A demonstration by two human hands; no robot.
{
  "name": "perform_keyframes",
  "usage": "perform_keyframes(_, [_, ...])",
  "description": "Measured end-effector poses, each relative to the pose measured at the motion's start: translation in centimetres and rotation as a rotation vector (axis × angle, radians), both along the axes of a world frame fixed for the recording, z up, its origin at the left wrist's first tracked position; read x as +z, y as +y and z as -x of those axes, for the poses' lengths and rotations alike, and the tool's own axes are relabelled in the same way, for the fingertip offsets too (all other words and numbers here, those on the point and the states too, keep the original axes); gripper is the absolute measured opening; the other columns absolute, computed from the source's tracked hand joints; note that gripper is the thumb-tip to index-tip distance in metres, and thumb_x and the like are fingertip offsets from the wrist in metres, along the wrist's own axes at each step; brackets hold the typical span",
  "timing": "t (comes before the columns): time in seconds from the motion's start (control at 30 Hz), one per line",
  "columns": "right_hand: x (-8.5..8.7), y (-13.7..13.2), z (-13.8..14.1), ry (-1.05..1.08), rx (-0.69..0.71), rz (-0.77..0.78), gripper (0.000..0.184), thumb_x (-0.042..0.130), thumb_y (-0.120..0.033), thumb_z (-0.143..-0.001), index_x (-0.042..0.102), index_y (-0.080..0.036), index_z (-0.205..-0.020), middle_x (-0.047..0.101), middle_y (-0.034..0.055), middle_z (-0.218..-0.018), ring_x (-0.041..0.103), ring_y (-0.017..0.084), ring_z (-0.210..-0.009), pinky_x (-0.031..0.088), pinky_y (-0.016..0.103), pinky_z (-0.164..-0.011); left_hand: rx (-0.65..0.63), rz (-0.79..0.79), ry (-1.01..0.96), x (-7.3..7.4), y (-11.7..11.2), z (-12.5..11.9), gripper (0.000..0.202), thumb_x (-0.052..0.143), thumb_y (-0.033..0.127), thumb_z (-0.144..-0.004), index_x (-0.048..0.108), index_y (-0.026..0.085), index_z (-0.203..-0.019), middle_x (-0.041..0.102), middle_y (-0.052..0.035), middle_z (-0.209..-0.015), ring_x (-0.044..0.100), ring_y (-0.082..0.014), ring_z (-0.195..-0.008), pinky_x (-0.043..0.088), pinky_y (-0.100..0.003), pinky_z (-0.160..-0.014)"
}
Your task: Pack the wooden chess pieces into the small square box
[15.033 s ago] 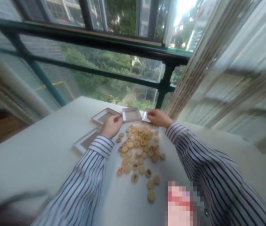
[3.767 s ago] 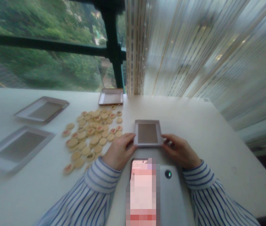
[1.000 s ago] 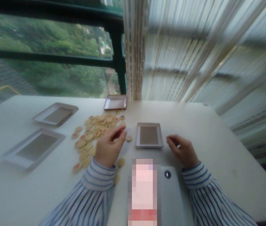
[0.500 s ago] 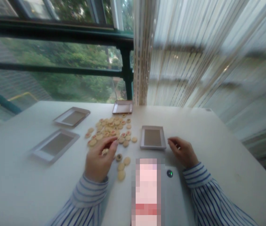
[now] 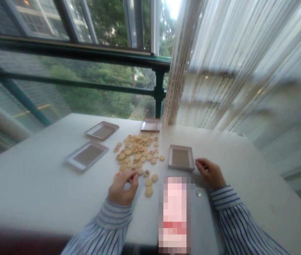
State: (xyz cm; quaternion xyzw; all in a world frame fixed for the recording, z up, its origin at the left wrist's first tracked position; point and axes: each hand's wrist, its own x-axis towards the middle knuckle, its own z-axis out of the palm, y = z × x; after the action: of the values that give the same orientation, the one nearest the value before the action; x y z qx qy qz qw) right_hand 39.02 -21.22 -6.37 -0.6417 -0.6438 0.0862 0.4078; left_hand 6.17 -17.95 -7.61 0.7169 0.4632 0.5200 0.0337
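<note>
My left hand (image 5: 123, 187) is over the near edge of a heap of round wooden game pieces (image 5: 137, 157), some with red or dark marks. Its fingers are curled, a small gap shows between thumb and forefinger, and no piece shows in it. Two plain pieces (image 5: 149, 191) and a dark-marked piece (image 5: 147, 173) lie to its right. My right hand (image 5: 211, 173) rests on the table, fingers bent and tips together beside the right side of a shallow tray (image 5: 169, 159); whether anything is between them is hidden.
Two more shallow trays stand left of the heap, a near one (image 5: 69, 159) and a far one (image 5: 88, 132). Another tray (image 5: 142, 128) sits at the table's back edge. A pale flat device (image 5: 203, 216) lies near me, partly behind a pixelated patch. Beyond the white table (image 5: 28, 184) are a railing and a string curtain.
The view has shifted, so the table appears further right. My left hand has drawn back toward me off the heap, uncovering several pieces. My right hand stays beside the tray.
</note>
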Motion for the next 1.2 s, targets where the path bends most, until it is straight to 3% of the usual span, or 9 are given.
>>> perform_keyframes(0.17, [-0.1, 0.0, -0.1, -0.014, -0.005, -0.008, 0.027, 0.049, -0.036, -0.081, 0.064, -0.016, -0.090, 0.069, 0.0062, -0.079, 0.061, 0.016, -0.064, 0.051, 0.029, -0.060, -0.065, -0.012, 0.048, 0.7, -0.6, 0.0, 0.014, 0.053, 0.021, -0.076, 0.061, 0.018, -0.087, 0.067, -0.0044, -0.078, 0.061, -0.0136, -0.066, 0.053, -0.026, -0.062])
perform_keyframes(0.53, [-0.1, -0.2, -0.1, -0.040, 0.037, 0.002, 0.025, 0.051, -0.037, -0.082, 0.063, -0.017, -0.092, 0.068, 0.0061, -0.081, 0.061, 0.017, -0.065, 0.051, 0.030, -0.061, -0.129, 0.025, 0.108, -0.8, -3.7, 0.6, 0.010, 0.053, 0.023, -0.076, 0.061, 0.019, -0.074, 0.062, -0.0034, -0.065, 0.058, -0.0149, -0.062, 0.051, -0.029, -0.063])
perform_keyframes(0.73, [0.3, -0.3, 0.2, -0.002, 0.048, 0.010, 0.027, 0.052, -0.039, -0.082, 0.063, -0.016, -0.092, 0.068, 0.0066, -0.082, 0.061, 0.017, -0.066, 0.051, 0.030, -0.061, -0.148, 0.033, 0.126, -0.8, -3.9, 1.1, 0.008, 0.053, 0.022, -0.076, 0.060, 0.018, -0.076, 0.062, -0.0042, -0.068, 0.058, -0.0156, -0.065, 0.050, -0.029, -0.064])
perform_keyframes(0.9, [2.1, -0.6, 1.5, -0.005, 0.097, 0.064, 0.027, 0.052, -0.038, -0.082, 0.062, -0.017, -0.095, 0.067, 0.0063, -0.084, 0.060, 0.015, -0.067, 0.050, 0.026, -0.057, -0.156, 0.048, 0.153, -0.7, -3.5, 1.4, 0.009, 0.056, 0.021, -0.076, 0.059, 0.016, -0.083, 0.061, -0.0035, -0.070, 0.057, -0.0136, -0.062, 0.050, -0.027, -0.061])
perform_keyframes(1.03, [4.7, -0.6, 3.8, -0.110, 0.228, 0.077, 0.022, 0.051, -0.034, -0.083, 0.062, -0.018, -0.093, 0.064, 0.0042, -0.077, 0.057, 0.013, -0.064, 0.045, 0.021, -0.049, -0.122, 0.086, 0.139, -0.6, -3.1, 1.6, 0.009, 0.055, 0.021, -0.078, 0.058, 0.015, -0.084, 0.061, -0.0032, -0.072, 0.058, -0.0124, -0.062, 0.051, -0.026, -0.061])
perform_keyframes(1.2, [6.9, 0.3, 6.8, -0.257, 0.400, 0.071, 0.015, 0.051, -0.024, -0.083, 0.061, -0.019, -0.093, 0.064, 0.0034, -0.080, 0.058, 0.013, -0.071, 0.046, 0.024, -0.065, -0.071, 0.108, 0.187, -0.5, -2.6, 2.2, 0.015, 0.055, 0.022, -0.079, 0.058, 0.015, -0.092, 0.064, -0.0053, -0.081, 0.060, -0.0135, -0.066, 0.052, -0.029, -0.066])
